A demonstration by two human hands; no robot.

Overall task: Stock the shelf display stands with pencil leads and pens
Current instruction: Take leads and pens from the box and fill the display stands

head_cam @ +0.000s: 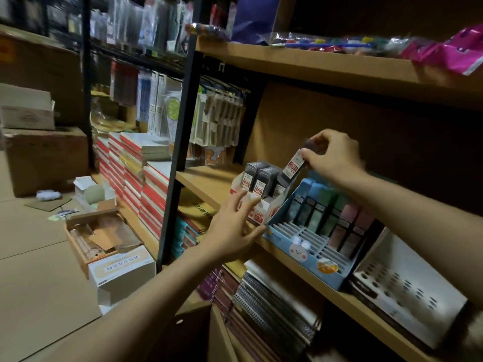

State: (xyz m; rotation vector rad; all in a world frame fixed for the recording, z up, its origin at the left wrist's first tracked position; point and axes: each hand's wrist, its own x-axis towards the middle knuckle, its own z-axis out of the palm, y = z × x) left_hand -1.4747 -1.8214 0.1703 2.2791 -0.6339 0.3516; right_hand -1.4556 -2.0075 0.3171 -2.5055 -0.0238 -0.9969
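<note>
A white and red display box [264,209] of dark pencil lead cases stands on the wooden shelf [206,182]. My right hand [330,155] pinches a stack of dark lead cases [292,167] by its top end, tilted above the box's right side. My left hand [234,227] has its fingers spread, touching the front of the box. To the right sits a blue display stand [300,253] with pastel cases in its back rows and bare slots in front.
A white perforated stand [407,291] sits at the far right of the shelf. Spiral notebooks [274,307] fill the shelf below. Stacked books [136,173] and open cardboard boxes [104,239] lie on the floor at left. An upper shelf [326,66] overhangs.
</note>
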